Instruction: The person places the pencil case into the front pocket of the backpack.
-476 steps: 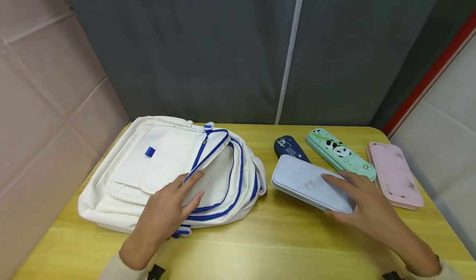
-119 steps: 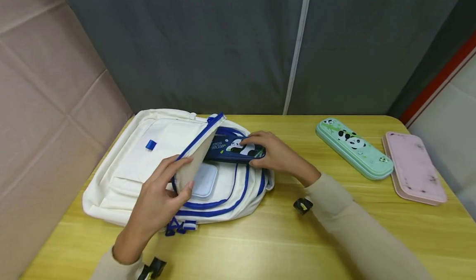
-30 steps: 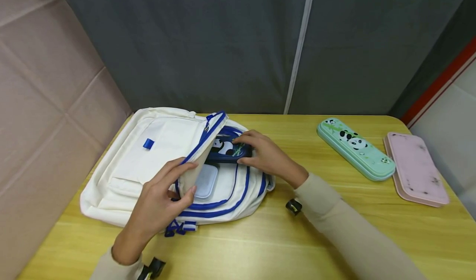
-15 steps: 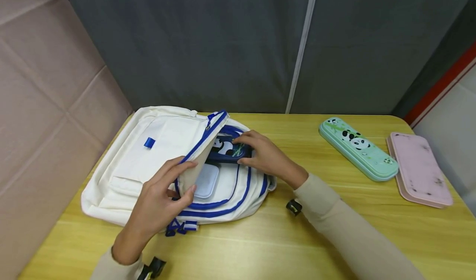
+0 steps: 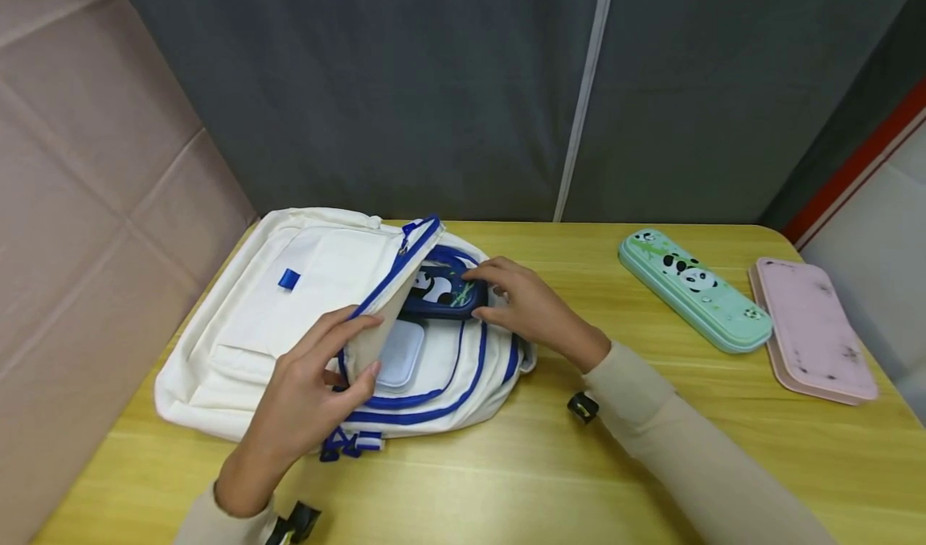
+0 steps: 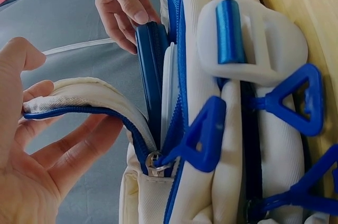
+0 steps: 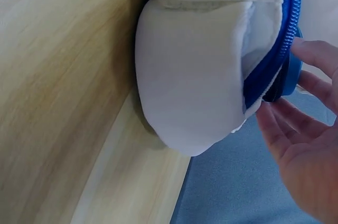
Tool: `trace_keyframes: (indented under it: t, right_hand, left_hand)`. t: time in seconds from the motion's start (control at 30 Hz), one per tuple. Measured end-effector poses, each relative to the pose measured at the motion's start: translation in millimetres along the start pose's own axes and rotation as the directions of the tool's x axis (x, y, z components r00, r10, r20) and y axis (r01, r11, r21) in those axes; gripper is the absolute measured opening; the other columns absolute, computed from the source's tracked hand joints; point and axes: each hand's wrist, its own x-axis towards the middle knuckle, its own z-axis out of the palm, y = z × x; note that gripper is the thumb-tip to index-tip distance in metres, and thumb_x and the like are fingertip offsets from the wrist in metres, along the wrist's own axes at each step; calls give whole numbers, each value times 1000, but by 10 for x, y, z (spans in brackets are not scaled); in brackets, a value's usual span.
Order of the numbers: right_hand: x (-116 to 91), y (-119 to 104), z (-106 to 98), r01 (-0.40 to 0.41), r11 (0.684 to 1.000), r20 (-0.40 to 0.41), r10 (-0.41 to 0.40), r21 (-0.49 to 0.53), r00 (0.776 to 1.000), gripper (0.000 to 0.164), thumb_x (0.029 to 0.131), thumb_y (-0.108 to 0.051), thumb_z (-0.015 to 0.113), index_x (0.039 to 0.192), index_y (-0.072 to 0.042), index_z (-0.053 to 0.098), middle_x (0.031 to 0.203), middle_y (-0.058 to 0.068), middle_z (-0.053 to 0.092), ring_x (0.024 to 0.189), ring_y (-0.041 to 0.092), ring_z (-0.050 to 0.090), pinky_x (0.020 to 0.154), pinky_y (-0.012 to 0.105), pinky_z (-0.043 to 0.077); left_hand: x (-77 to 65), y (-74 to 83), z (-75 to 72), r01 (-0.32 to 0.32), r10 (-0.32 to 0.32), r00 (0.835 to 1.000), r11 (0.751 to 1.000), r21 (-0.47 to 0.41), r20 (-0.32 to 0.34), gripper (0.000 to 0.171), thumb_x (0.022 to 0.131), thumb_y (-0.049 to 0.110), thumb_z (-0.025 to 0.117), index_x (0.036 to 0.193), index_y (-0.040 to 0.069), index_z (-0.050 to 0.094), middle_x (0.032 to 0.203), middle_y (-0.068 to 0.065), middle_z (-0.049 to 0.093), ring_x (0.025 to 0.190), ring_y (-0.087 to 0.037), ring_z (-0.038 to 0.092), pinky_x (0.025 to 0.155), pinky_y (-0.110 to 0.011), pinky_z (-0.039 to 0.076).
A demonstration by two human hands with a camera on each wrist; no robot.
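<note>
A white backpack point(image 5: 304, 288) with blue zip trim lies on the table, its front compartment unzipped. My left hand point(image 5: 307, 384) pinches the compartment's flap point(image 6: 79, 97) and holds it lifted. Most of a navy panda pencil case point(image 5: 444, 292) is inside the opening, its far end hidden by the flap. My right hand point(image 5: 528, 304) holds the protruding end, thumb on one edge and fingers on the other; the right wrist view shows fingertips at the blue end point(image 7: 293, 76). Beside it in the compartment is a light blue case point(image 5: 400, 356), partly covered.
To the right on the wooden table point(image 5: 506, 481) lie a mint green panda pencil case point(image 5: 694, 288) and a pink case point(image 5: 813, 328), close together. A dark grey curtain point(image 5: 405, 87) hangs behind the table. Blue zip pulls point(image 6: 203, 137) dangle at the backpack's near side.
Since several seconds ago, the light blue case and then the navy pencil case have gone into the backpack. In the last half second, my right hand has slid slightly right along the navy case.
</note>
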Motion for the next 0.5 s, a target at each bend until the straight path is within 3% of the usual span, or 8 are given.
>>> trace_keyframes:
  t: [0.17, 0.5]
  right_hand:
    - [10, 13, 20, 22, 1000, -21, -22, -1, 1000, 47, 96, -16, 77, 141, -13, 64, 143, 13, 59, 114, 31, 64, 100, 44, 59]
    - [52, -26, 49, 68, 997, -55, -69, -19, 996, 43, 95, -13, 78, 137, -10, 67, 142, 14, 60, 117, 31, 66, 100, 44, 60]
  left_hand:
    - [-2, -13, 1, 14, -14, 1000, 1000, -2, 3, 58, 85, 0, 81, 138, 16, 66, 142, -10, 60, 100, -23, 65, 56, -18, 58]
    - [4, -27, -8, 23, -23, 1000, 999, -41, -2, 59, 85, -2, 80, 138, 17, 66, 142, -9, 60, 101, -22, 64, 57, -17, 58]
